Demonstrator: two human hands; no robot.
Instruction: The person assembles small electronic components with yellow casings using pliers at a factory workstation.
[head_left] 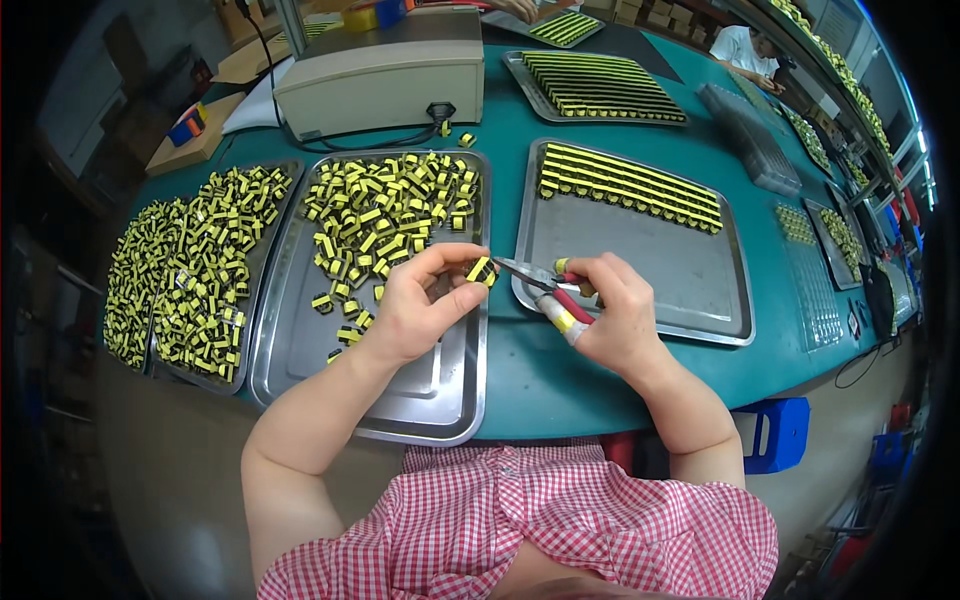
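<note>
Pinched between the thumb and fingers of my left hand point(425, 305) is a small block-shaped part wrapped in yellow tape point(482, 271), with black sides. My right hand point(618, 305) grips pliers point(540, 277) with red handles; their pointed jaws reach left, close to the part. Whether the jaw tips touch it I cannot tell. White and yellow wrapping covers some fingers of my right hand. Below my left hand lies a metal tray point(400, 405) with many loose yellow-taped parts point(390, 205). To the right, another metal tray point(640, 290) bears neat rows of such parts point(630, 185) along its far side.
Two more trays heaped with yellow parts point(205, 280) stand at far left. A beige metal box point(385, 75) with a black cable sits behind. Farther back is a tray of full rows point(595, 85). Clear plastic trays point(750, 140) lie right. Another person point(745, 50) sits across the green table.
</note>
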